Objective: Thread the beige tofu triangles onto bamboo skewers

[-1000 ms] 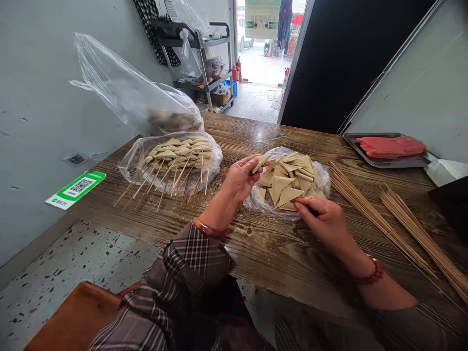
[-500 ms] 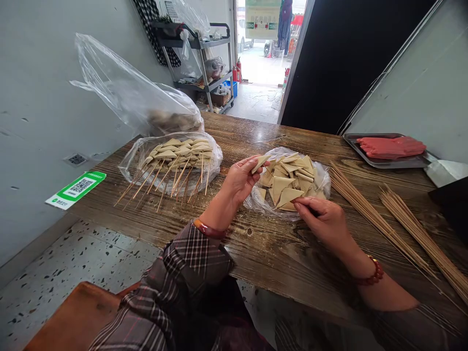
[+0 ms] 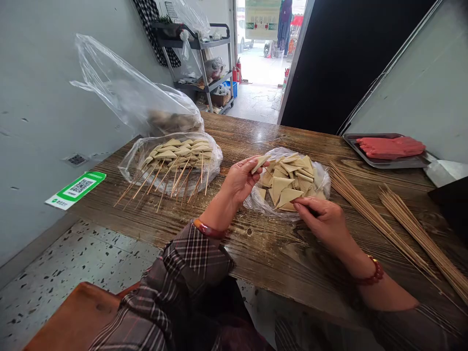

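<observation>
My left hand (image 3: 241,179) is closed, pinching a beige folded tofu-skin triangle (image 3: 260,163) between thumb and fingers. It hovers at the left side of a clear plastic bag (image 3: 322,181) heaped with similar triangles (image 3: 292,168). At the bag's near right, my right hand (image 3: 323,214) pinches the corner of another tofu-skin triangle (image 3: 288,196) lying at the front of the heap. Whether a skewer is also in those right fingers cannot be made out. To the left, skewered triangles (image 3: 183,148) lie in a second plastic bag (image 3: 126,163), their sticks pointing toward me.
Two bundles of bamboo skewers (image 3: 376,217) lie right of my right hand. Behind them sits a dark tray (image 3: 387,163) with a reddish slab (image 3: 391,146). A tall clear bag (image 3: 120,83) stands at the back left. A QR-code card (image 3: 76,190) is by the table's left edge.
The triangle at my right fingertips has shifted very slightly. Both hands otherwise keep the same place and grip.
</observation>
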The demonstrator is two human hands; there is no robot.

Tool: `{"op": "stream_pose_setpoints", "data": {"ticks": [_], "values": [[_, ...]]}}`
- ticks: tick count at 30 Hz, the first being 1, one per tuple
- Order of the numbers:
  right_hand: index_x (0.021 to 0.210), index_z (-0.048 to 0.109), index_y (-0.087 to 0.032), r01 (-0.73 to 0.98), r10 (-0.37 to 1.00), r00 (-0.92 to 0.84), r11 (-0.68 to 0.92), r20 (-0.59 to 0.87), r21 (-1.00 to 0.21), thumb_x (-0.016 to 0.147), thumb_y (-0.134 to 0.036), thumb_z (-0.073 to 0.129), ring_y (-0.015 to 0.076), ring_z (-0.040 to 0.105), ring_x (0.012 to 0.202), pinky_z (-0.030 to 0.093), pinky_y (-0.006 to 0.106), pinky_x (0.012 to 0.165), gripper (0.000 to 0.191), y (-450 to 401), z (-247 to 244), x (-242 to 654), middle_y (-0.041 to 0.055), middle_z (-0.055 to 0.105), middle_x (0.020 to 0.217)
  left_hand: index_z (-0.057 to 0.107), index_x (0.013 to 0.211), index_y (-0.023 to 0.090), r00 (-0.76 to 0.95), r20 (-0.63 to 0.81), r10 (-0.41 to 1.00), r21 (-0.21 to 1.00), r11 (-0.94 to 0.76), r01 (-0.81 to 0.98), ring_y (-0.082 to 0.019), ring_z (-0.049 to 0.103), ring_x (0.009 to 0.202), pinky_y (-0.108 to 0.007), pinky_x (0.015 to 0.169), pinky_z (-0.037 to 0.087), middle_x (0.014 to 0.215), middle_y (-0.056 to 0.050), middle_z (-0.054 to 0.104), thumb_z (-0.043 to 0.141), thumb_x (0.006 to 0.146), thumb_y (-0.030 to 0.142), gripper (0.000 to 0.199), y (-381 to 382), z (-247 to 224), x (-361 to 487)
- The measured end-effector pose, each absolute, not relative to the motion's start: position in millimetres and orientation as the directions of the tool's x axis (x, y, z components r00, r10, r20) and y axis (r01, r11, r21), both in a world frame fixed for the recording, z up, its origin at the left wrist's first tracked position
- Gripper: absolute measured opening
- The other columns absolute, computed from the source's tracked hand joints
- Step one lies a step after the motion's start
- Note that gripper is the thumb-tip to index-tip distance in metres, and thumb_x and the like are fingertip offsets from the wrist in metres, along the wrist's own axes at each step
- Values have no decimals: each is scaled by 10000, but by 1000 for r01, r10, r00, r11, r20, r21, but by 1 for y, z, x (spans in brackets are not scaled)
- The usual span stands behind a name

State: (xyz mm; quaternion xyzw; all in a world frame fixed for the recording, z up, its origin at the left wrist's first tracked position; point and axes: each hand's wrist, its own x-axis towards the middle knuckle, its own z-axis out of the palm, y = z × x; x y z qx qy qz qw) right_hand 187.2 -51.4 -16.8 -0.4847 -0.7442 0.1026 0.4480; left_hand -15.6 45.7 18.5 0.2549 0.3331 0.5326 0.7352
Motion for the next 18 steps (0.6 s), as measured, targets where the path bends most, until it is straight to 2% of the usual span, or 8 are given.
{"op": "stream_pose_setpoints", "data": {"ticks": [5, 9, 18], "values": [[854, 761, -202, 634, 816, -137, 508, 561, -583, 879, -215, 625, 184, 743, 739, 592, 286, 724, 139, -51, -18, 188, 42, 791, 835, 668, 902, 69, 207, -208, 956, 738, 293, -608, -49, 559, 546, -137, 504, 397, 751, -94, 721, 590, 851, 60, 93, 46, 16, -16], [841, 762, -208, 636, 819, -125, 500, 560, -588, 875, -222, 625, 185, 741, 724, 593, 289, 708, 143, -51, -18, 188, 39, 790, 826, 675, 917, 85, 203, -139, 969, 766, 235, -598, -50, 559, 548, -142, 506, 387, 763, -91, 730, 611, 843, 78, 98, 47, 13, -17], [813, 765, -238, 630, 860, -84, 437, 503, -642, 863, -250, 618, 198, 737, 716, 591, 311, 699, 156, -52, -16, 187, 32, 789, 816, 700, 961, 124, 166, -32, 986, 845, 115, -522, -53, 548, 591, -164, 522, 338, 791, -66, 728, 738, 765, 166, 204, 46, 10, -15]]}}
